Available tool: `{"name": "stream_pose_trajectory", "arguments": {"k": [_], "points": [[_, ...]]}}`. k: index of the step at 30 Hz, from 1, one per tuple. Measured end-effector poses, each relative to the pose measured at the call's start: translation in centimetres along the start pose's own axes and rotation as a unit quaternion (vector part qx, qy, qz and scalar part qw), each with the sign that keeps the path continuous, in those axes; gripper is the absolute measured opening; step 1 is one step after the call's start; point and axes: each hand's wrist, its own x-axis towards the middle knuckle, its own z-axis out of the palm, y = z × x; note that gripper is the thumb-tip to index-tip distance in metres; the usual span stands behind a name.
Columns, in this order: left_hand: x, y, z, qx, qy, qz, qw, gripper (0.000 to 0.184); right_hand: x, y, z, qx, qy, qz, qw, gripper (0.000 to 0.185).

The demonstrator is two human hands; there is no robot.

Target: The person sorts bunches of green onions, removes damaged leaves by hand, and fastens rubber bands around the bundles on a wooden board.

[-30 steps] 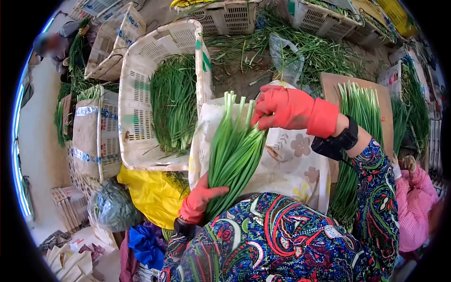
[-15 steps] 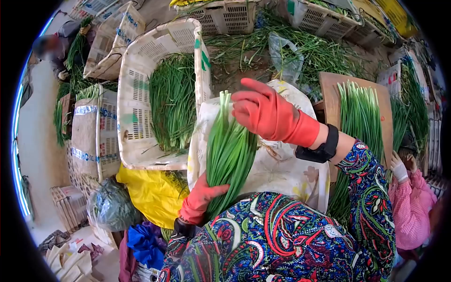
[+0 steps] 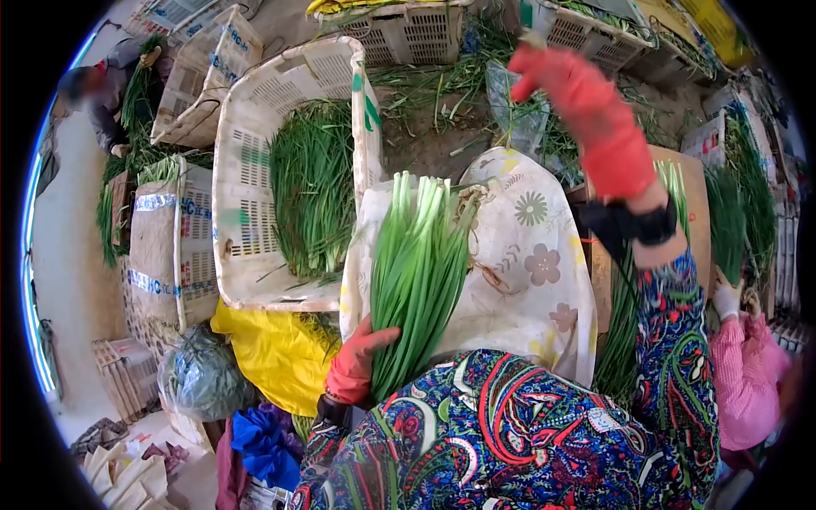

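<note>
A bunch of green stalks [image 3: 418,268] lies on a flowered cloth [image 3: 518,319], its leafy end grasped by the red-gloved left hand [image 3: 355,361]. The right hand [image 3: 586,119], blurred, is raised well apart, its grip impossible to tell; a white crate [image 3: 240,191] stands beside the cloth.

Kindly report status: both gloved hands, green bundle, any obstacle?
Left red-gloved hand: gripping long green-leaved bundle. Right red-gloved hand: apart from it, blurred, contents unclear. Bundle over white flowered cloth; thin brown strands beside it, no obstruction evident.
</note>
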Motion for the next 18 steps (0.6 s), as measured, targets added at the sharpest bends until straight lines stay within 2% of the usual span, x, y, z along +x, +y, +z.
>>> {"name": "stream_pose_trajectory", "arguments": {"k": [2,3,4,5,6,7,10,11,12,14,15,18], "points": [[0.2,-0.7,-0.9,-0.114,0.005,-0.027,0.993,0.042,-2.2,0.7,3.7,0.006,-0.073,-0.107,0.991,0.026],[0.1,-0.5,-0.7,-0.127,-0.006,-0.025,0.992,0.039,-2.7,-0.2,4.9,-0.126,-0.083,-0.243,0.958,0.046],[0.2,-0.7,-1.0,-0.135,-0.019,-0.034,0.99,0.038,-3.2,0.3,6.8,-0.139,-0.067,-0.301,0.941,0.049],[0.4,-0.9,-1.5,-0.14,-0.032,-0.045,0.989,0.038,-3.9,0.2,8.2,-0.129,-0.105,-0.286,0.944,0.05],[0.7,-1.0,-1.8,-0.142,-0.048,-0.057,0.987,0.037,-4.5,0.4,9.7,-0.153,-0.092,-0.294,0.939,0.038],[0.6,-1.1,-1.9,-0.125,-0.053,-0.061,0.989,0.036,-4.7,0.8,10.5,-0.175,-0.136,-0.271,0.936,0.032],[-0.3,-3.1,-3.8,0.153,-0.059,0.029,0.986,0.059,-3.4,0.5,11.9,-0.198,-0.216,-0.245,0.924,0.017],[0.5,-3.2,-5.7,0.1,-0.069,0.002,0.993,0.057,-2.8,0.4,12.3,-0.198,-0.235,-0.244,0.92,0.013],[0.7,-4.4,-6.5,0.058,-0.109,0.03,0.992,0.055,-2.5,0.2,12.7,-0.183,-0.241,-0.249,0.92,0.012],[0.4,-3.5,-3.4,-0.027,-0.185,0.088,0.978,0.053,-2.0,-0.1,13.3,-0.152,-0.254,-0.262,0.919,0.012],[0.4,-3.2,-3.8,0.057,-0.143,0.055,0.987,0.054,-1.5,0.1,13.2,-0.097,-0.276,-0.245,0.924,0.017],[-0.1,-1.2,-1.2,0.064,-0.047,-0.005,0.997,0.057,-0.3,1.2,11.9,-0.096,-0.179,-0.056,0.978,0.027]]}}
